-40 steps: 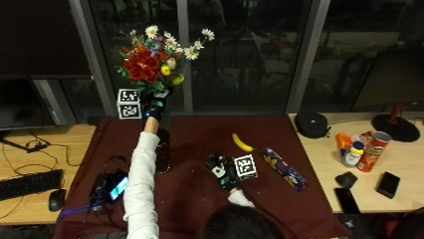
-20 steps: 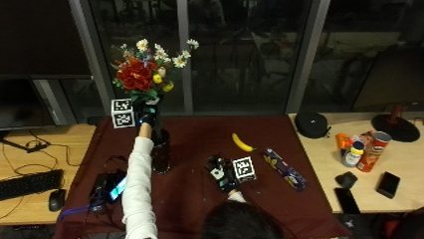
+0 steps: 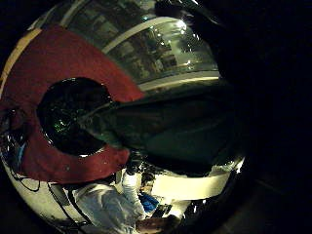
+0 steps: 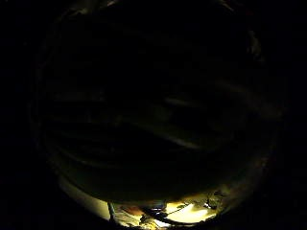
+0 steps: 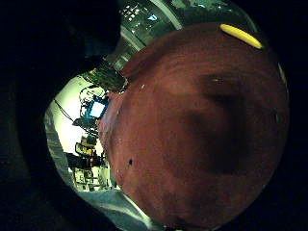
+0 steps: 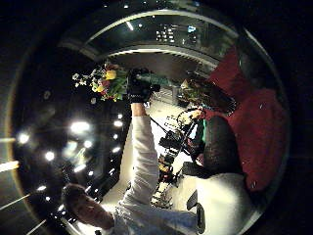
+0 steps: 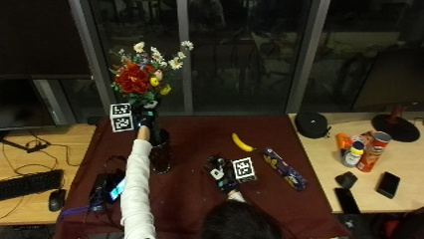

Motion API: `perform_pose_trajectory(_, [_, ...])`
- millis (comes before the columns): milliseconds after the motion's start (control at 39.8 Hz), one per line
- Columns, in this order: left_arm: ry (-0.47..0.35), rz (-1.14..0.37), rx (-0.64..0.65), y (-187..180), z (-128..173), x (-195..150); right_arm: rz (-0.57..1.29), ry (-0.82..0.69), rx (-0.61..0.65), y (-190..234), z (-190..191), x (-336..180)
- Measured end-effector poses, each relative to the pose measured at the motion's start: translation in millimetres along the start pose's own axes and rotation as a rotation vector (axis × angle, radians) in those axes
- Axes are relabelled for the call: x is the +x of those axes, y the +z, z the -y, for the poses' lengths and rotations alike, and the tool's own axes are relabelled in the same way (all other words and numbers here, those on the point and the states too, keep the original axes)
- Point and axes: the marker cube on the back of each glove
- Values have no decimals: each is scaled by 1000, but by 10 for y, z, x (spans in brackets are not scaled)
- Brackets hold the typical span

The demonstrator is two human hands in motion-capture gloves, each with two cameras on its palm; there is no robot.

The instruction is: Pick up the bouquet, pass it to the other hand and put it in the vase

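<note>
The bouquet (image 7: 142, 74), red, yellow and white flowers on green stems, is held upright by my left hand (image 7: 144, 121), whose fingers curl round the stems. It hangs just above the dark vase (image 7: 160, 150) on the maroon tablecloth (image 7: 192, 199). In the left little finger side palm view the stems' wrapped end (image 3: 146, 131) lies by the vase's round mouth (image 3: 68, 117); whether it is inside I cannot tell. The right thumb side palm view shows the left hand (image 6: 139, 88) gripping the bouquet (image 6: 105, 81). My right hand (image 7: 218, 174) rests on the cloth, holding nothing.
A banana (image 7: 242, 143) and a blue snack packet (image 7: 285, 169) lie right of the vase. Cans and bottles (image 7: 364, 149) and phones (image 7: 387, 184) sit on the wooden table at the right. Gadgets and cables (image 7: 106, 186) lie at the cloth's left edge. Windows stand close behind.
My left hand has brought the bouquet down and a little to the left, closer to the vase. The right hand has stayed on the cloth.
</note>
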Motion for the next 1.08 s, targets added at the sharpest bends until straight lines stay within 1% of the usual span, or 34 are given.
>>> perform_pose_trajectory(75, [-42, 4, -13, -2, 37, -51, -27, -18, 9, -16, 20, 55])
perform_pose_trajectory(151, [-103, 52, -99, -27, 77, -186, -45, -17, 22, -41, 37, 104])
perform_pose_trajectory(226, [-179, 194, -237, -111, 63, -428, -59, -1, 23, -89, 50, 204])
perform_pose_trajectory(301, [-229, 356, -343, -222, 23, -719, -64, 67, 13, -145, -4, 212])
perform_pose_trajectory(377, [-251, 497, -392, -324, -45, -1004, -86, 155, 5, -218, -128, 107])
perform_pose_trajectory(427, [-267, 551, -400, -376, -80, -1190, -118, 174, 11, -281, -213, 4])
perform_pose_trajectory(477, [-292, 525, -411, -406, -63, -1360, -109, 128, 14, -315, -245, -57])
perform_pose_trajectory(552, [-311, 416, -427, -428, -3, -1529, -46, 20, 10, -322, -245, -125])
perform_pose_trajectory(653, [-269, 385, -413, -445, -39, -1461, -55, -43, 17, -339, -225, -111])
perform_pose_trajectory(753, [-232, 295, -334, -466, -87, -1313, -61, -12, 19, -338, -223, -70])
perform_pose_trajectory(803, [-224, 227, -280, -491, -67, -1283, -50, 11, 11, -328, -222, -18])
perform_pose_trajectory(879, [-221, 149, -209, -532, -4, -1286, -29, -9, 4, -321, -237, -86])
perform_pose_trajectory(954, [-222, 108, -187, -554, -17, -1256, -39, -9, 8, -339, -252, -132])
perform_pose_trajectory(1079, [-192, 64, -161, -578, -87, -1161, -57, 31, 13, -365, -226, 25])
